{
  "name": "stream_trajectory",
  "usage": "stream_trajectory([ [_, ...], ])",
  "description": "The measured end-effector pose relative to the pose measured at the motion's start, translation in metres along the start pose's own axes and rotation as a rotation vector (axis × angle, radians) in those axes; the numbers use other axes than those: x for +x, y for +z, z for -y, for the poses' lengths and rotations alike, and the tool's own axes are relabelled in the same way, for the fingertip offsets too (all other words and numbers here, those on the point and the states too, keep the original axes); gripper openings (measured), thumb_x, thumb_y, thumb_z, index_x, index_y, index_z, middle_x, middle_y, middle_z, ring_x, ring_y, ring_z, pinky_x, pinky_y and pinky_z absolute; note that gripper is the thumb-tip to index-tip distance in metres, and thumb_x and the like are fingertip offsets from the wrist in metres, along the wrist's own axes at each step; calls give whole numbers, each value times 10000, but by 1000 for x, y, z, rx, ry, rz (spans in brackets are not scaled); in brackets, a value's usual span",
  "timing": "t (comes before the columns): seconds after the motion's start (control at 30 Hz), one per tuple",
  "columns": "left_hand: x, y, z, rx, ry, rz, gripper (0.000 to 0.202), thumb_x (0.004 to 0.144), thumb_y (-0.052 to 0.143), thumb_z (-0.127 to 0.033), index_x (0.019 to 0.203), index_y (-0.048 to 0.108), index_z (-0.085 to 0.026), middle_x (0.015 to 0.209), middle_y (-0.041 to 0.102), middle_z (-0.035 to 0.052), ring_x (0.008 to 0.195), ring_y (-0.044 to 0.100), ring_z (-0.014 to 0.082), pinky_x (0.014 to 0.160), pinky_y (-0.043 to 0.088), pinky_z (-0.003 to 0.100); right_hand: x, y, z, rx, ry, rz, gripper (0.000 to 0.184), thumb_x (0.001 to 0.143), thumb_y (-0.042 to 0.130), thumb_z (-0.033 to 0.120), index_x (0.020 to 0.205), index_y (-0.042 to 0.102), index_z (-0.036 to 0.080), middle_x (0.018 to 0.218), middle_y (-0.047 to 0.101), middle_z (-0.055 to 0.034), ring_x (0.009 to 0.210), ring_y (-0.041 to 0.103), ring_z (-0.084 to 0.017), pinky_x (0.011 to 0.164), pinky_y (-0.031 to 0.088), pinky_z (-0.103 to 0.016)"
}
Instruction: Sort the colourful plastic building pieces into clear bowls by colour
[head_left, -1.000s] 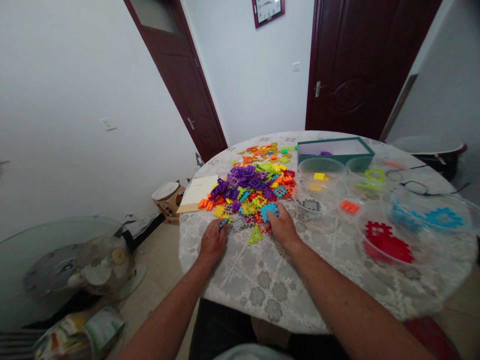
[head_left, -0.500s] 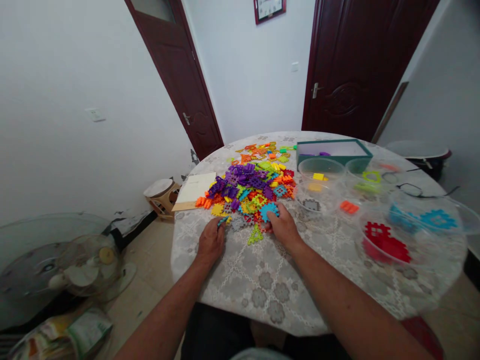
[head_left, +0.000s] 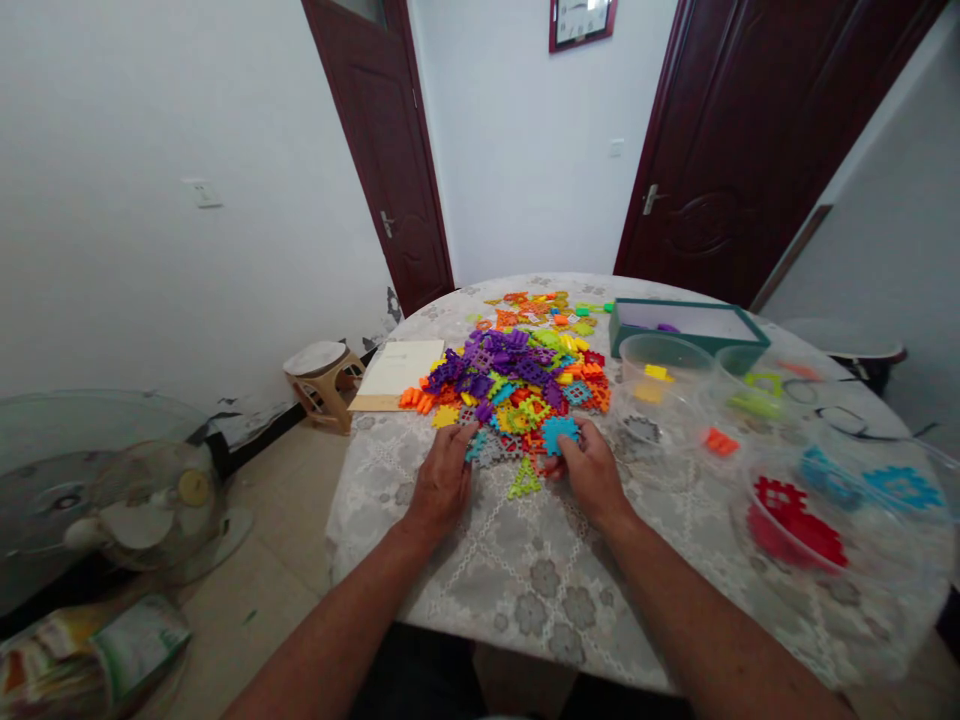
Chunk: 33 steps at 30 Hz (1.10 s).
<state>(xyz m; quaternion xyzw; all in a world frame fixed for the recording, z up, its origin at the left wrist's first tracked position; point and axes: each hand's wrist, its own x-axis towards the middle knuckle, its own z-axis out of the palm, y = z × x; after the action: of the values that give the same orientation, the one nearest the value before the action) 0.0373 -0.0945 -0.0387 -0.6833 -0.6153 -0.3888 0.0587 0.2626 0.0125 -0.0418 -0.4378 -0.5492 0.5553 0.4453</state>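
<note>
A heap of coloured plastic building pieces (head_left: 499, 370), with purple ones on top, lies on the table. At its near right edge, my right hand (head_left: 600, 480) pinches a blue square building piece (head_left: 559, 435) with notched edges. My left hand (head_left: 442, 480) is at the near left edge of the heap, closed on a blue building piece (head_left: 472, 447) that is partly hidden by the fingers. Grey building pieces (head_left: 495, 450) lie between the hands. A lime green triangular piece (head_left: 524, 479) rests on the cloth just in front of them.
Clear plastic bowls with sorted pieces stand at the right, among them red pieces (head_left: 795, 525) and blue pieces (head_left: 900, 487). Behind them are a green box (head_left: 690, 315) and glasses (head_left: 844, 420). An open booklet (head_left: 397, 372) lies left of the heap. A stool (head_left: 319, 365) stands beside the table.
The camera view has shifted, so the table's contents sit further right and lower. My left hand has moved closer to the right hand. The right hand still holds the blue square piece.
</note>
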Motion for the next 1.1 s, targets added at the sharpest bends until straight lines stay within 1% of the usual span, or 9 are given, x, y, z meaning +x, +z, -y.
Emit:
stream_trajectory([
  [0.1,11,7,-11,7,58,23,746,903,417,-7,1601,368,-265,1408,510,132,1346,537,246,1134,508,450,-6,3,6,62,10,31,482,834,612,452,1237,525,201,619,669,54,480,629,-152,487,505,-234],
  [0.3,27,30,-22,50,156,99,756,960,387,-65,1676,202,-223,1468,504,192,1403,506,297,1162,485,490,-11,10,6,29,16,137,499,866,595,406,1315,512,206,593,657,64,459,612,-147,473,499,-231],
  [0.5,29,54,-24,135,220,160,712,999,435,-138,1674,219,-210,1487,529,218,1371,557,325,1107,531,490,-7,12,-1,171,82,210,542,807,634,378,1301,511,191,649,671,47,478,623,-157,458,512,-248],
  [0.63,27,62,-20,213,217,166,715,994,468,-151,1669,242,-213,1479,539,220,1355,575,332,1083,547,480,-9,13,-3,309,117,333,560,759,629,304,1301,534,204,779,694,21,582,675,-158,485,539,-243],
  [0.77,19,61,-14,214,288,149,743,984,477,-133,1678,219,-191,1470,554,235,1326,592,349,1085,538,507,-13,17,0,290,126,413,552,803,670,360,1318,531,218,817,692,22,606,674,-145,511,549,-239],
  [0.83,16,58,-11,187,346,131,758,979,467,-120,1684,197,-191,1483,546,240,1343,578,356,1105,522,532,-14,19,1,216,104,426,557,819,689,365,1335,531,224,779,686,34,581,659,-137,522,549,-237],
  [0.93,19,52,-6,155,383,154,756,968,440,-98,1678,214,-223,1484,538,212,1334,580,337,1094,538,511,-9,19,-1,128,95,437,517,843,665,321,1338,546,229,686,651,57,542,633,-140,520,534,-238],
  [1.0,29,45,-5,159,409,182,757,941,397,-55,1659,259,-250,1477,540,185,1327,586,318,1088,546,504,-4,17,-2,57,51,374,468,844,642,265,1307,581,242,712,649,54,552,620,-135,525,513,-231],
  [1.1,50,28,-6,174,422,133,690,935,410,-89,1606,352,-239,1446,561,177,1331,588,320,1110,530,520,-2,10,6,-120,-122,193,464,829,639,192,1286,628,271,836,672,45,661,620,-131,617,509,-231],
])
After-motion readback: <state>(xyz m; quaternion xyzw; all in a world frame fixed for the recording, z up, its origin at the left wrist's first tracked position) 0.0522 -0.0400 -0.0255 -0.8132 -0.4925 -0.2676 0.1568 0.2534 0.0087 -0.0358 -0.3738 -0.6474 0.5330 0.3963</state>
